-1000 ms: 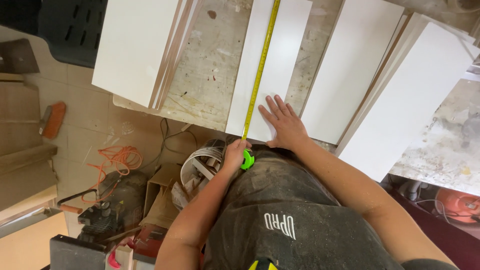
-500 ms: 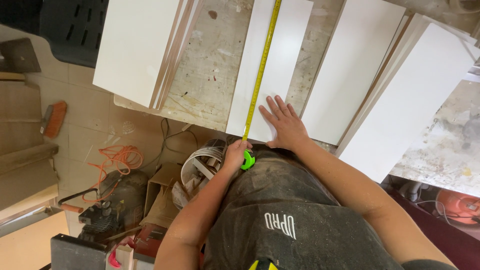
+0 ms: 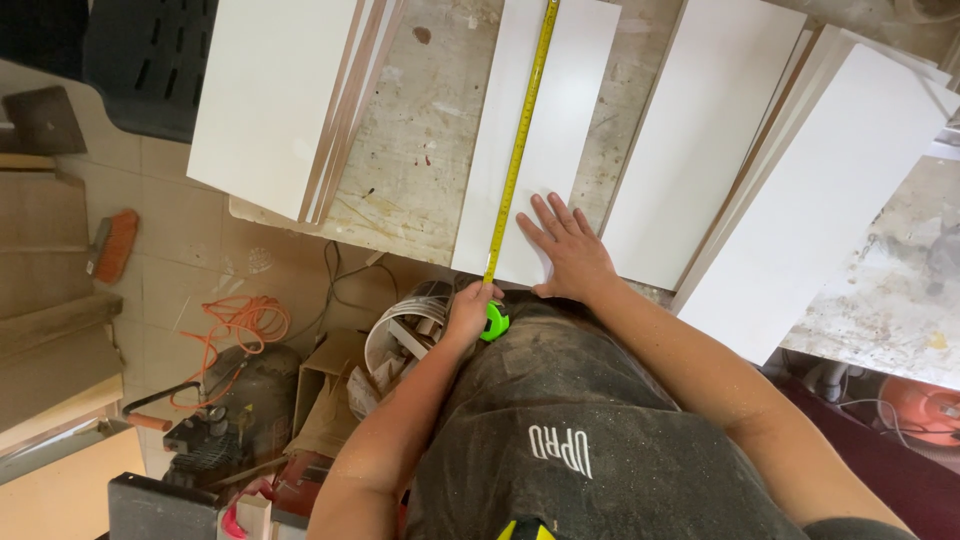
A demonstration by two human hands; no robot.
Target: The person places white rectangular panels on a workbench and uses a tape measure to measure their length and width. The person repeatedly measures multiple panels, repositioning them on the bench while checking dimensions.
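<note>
Gripping the green tape measure [image 3: 493, 321] in your left hand [image 3: 470, 308], its yellow blade [image 3: 520, 150] runs up the white board [image 3: 545, 120]; your right hand [image 3: 565, 250] lies flat, open, pinning it.

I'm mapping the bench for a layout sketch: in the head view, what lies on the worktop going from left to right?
Stack of white boards with brown edges → bare stained worktop → yellow tape measure blade on the narrow white board, the right hand flat on that board's near end → second white board → large white panel.
</note>
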